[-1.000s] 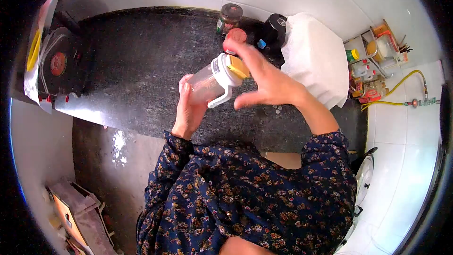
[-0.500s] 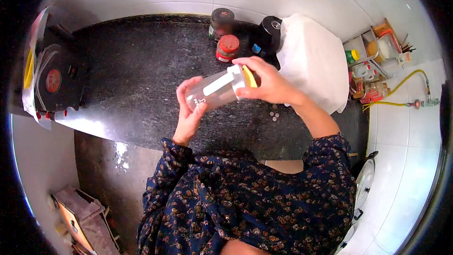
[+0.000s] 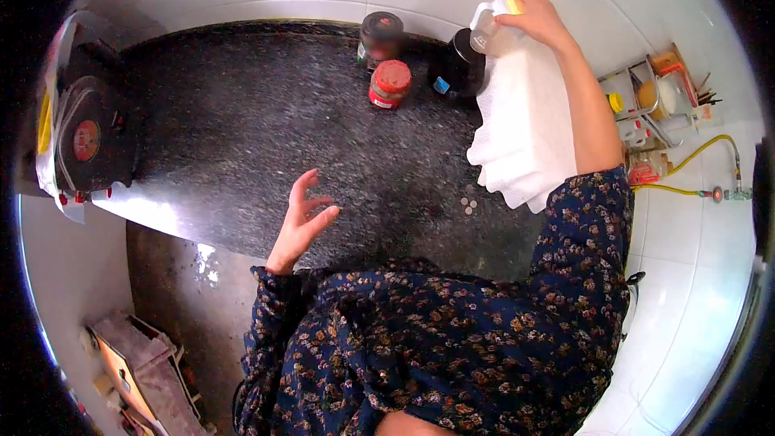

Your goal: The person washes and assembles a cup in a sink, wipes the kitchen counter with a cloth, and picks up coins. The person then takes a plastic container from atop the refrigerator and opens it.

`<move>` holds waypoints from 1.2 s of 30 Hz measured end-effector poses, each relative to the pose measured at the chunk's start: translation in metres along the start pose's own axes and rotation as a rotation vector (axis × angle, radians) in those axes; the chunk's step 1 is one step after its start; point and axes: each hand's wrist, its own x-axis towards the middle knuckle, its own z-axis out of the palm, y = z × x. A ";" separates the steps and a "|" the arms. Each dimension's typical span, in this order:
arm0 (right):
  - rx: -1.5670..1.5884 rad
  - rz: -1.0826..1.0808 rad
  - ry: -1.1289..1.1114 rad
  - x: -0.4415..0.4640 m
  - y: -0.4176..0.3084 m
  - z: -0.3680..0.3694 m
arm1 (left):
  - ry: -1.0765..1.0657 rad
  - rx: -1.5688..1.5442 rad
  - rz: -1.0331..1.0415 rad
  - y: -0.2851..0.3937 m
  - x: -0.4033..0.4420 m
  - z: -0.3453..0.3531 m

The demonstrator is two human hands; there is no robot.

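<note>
My right hand (image 3: 539, 20) is at the back right, its fingers closed round the yellow lid end of a clear plastic jug (image 3: 489, 35) with a white handle. The jug is over the back of a white cloth (image 3: 529, 117), near a black canister (image 3: 460, 69); whether its base rests on anything I cannot tell. Above the front of the dark counter, my left hand (image 3: 302, 226) has its fingers apart and holds nothing. Left of the canister stand a red-lidded jar (image 3: 391, 85) and a dark-lidded jar (image 3: 381, 35).
Several small round discs (image 3: 468, 206) lie on the black stone counter (image 3: 234, 129). A black appliance (image 3: 86, 141) stands at the left. On the right wall, a rack (image 3: 646, 97) holds bottles and packets above a yellow hose (image 3: 686, 153).
The jug has moved from between both hands to the back right in my right hand. My left hand has let go of it and come lower. The cloth's front edge has shifted.
</note>
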 end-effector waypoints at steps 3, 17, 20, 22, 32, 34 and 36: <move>-0.025 0.050 -0.074 0.008 0.006 0.015 | 0.063 -0.001 -0.046 -0.003 -0.007 -0.004; 0.012 0.129 -0.267 0.012 0.015 0.019 | 0.146 0.030 -0.045 -0.001 -0.010 -0.008; -0.108 0.079 0.009 0.006 0.015 0.027 | 0.168 0.042 -0.051 -0.002 -0.011 -0.008; -0.044 0.050 0.264 0.001 -0.001 0.018 | 0.194 0.066 -0.068 -0.003 -0.013 -0.013; 0.611 0.320 -0.099 -0.096 -0.169 0.163 | 0.268 0.053 -0.120 -0.016 -0.028 -0.020; 0.655 0.364 -0.071 -0.091 -0.171 0.192 | 0.276 0.057 -0.124 -0.016 -0.035 -0.020; 0.760 0.410 -0.044 -0.086 -0.171 0.207 | 0.312 0.056 -0.116 -0.016 -0.045 -0.016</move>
